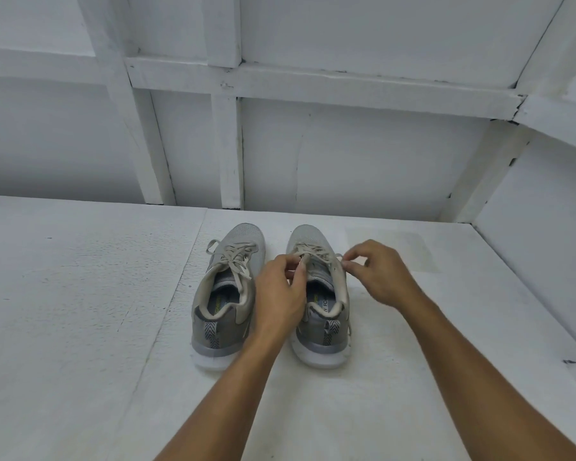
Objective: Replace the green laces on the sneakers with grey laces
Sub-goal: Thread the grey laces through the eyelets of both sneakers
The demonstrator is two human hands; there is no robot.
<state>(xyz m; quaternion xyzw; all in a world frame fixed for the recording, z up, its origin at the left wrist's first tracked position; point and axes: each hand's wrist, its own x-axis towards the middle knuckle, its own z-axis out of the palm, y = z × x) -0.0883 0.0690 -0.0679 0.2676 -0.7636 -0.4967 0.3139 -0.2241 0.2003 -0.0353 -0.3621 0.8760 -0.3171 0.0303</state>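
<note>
Two grey sneakers stand side by side on the white surface, toes pointing away from me. The left sneaker carries grey laces with loose ends lying over its side. Over the right sneaker, my left hand pinches the grey lace near the tongue. My right hand pinches the other lace end at the shoe's right side. No green lace is in view.
The shoes sit on a white painted board floor with a seam running left of them. A white framed wall rises just behind the toes, and another white wall closes the right side.
</note>
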